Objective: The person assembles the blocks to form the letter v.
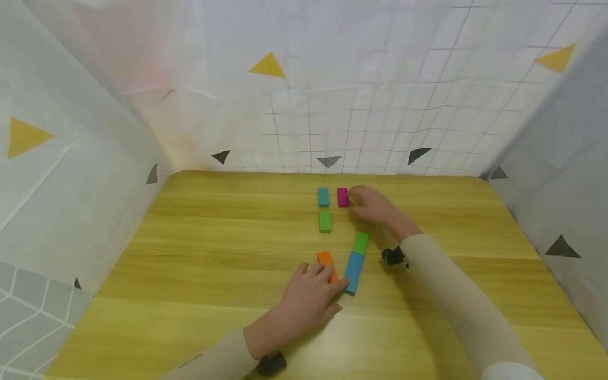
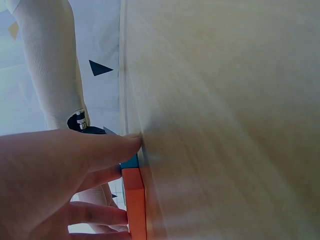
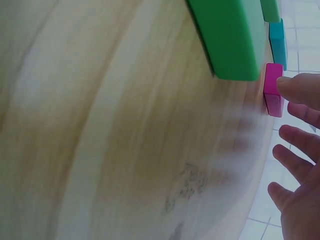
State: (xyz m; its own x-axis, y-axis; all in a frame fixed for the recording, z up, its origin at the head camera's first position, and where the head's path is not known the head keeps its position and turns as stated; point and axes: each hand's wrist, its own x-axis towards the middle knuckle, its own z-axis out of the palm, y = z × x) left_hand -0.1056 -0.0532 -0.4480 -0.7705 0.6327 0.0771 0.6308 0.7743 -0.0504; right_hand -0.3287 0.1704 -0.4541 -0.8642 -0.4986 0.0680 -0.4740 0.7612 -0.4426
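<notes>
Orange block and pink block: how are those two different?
The orange block looks longer than the pink block. The orange block lies slanted, while the pink block sits nearly square to the table's back edge. The left hand partly covers the orange block; the right hand is at the pink block's side. Both are flat-sided and on the table.

Pale sheeting marked with yellow and black triangles surrounds a wood-grained tabletop on three sides.
</notes>
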